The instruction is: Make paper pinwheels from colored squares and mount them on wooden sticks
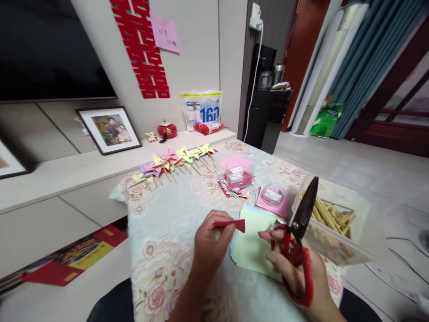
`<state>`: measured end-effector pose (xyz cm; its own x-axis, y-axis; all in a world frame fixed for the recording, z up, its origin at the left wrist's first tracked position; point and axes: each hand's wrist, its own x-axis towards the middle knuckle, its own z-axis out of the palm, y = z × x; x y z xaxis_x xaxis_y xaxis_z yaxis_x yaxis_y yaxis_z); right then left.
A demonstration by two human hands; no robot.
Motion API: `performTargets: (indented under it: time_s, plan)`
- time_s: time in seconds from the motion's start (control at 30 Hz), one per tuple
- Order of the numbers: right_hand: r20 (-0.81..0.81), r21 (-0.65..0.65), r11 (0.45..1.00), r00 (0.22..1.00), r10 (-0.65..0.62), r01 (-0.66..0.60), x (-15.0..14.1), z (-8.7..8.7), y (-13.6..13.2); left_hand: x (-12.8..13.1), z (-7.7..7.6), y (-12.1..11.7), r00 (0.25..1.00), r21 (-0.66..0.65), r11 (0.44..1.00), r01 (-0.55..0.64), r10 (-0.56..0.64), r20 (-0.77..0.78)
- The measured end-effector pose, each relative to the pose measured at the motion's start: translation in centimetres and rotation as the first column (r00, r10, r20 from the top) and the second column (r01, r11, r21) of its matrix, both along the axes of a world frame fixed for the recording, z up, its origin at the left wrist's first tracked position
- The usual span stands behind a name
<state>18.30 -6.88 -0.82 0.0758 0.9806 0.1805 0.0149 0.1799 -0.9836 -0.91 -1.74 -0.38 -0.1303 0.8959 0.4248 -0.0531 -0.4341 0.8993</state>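
Between the thumb and fingers of my left hand (pixel 214 241) is a small folded piece of red paper (pixel 238 225), held above the table. My right hand (pixel 295 268) grips a pair of scissors (pixel 296 250) by the red handles. Their dark blades point up and away from me and look closed. Under and between both hands lies a stack of pale green paper sheets (pixel 251 246), with blue edges showing beneath. Several paper pinwheels on sticks (pixel 177 161) lie in a row at the table's far left edge.
A clear plastic box (pixel 365 250) of wooden sticks (pixel 331 217) stands at the right. Behind the green sheets, two round clear containers (pixel 239 174) rest on coloured paper. A white cabinet (pixel 77 172) borders the flowered tablecloth (pixel 161 250), holding a photo frame (pixel 110 129) and a red pot (pixel 166 130).
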Motion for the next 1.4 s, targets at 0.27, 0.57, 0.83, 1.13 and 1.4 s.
performTargets:
  time_s: [0.27,0.57,0.83,1.13,1.4]
  plan:
    - [-0.055,0.087,0.995,0.998,-0.038,0.043,-0.9,-0.1,0.6,1.2,1.4,-1.6,0.933,0.069,0.989,0.13,-0.098,-0.347]
    - [-0.15,0.093,0.992,0.986,-0.073,0.088,-1.2,0.3,1.3,1.4,0.0,-1.5,0.956,-0.044,0.984,0.17,-0.176,-0.236]
    - [-0.182,0.013,0.992,0.975,0.125,-0.125,-0.3,1.1,1.0,1.4,-0.1,-0.6,0.816,-0.557,0.659,0.506,-0.155,0.557]
    - [-0.189,-0.046,0.91,0.898,0.397,-0.412,0.0,2.0,0.8,0.6,0.6,-1.5,0.701,-0.484,0.533,0.694,-0.344,0.625]
    - [-0.279,-0.051,0.945,0.913,0.296,-0.322,1.0,0.7,0.8,-0.4,0.2,-0.5,0.704,-0.467,0.673,0.574,-0.113,0.701]
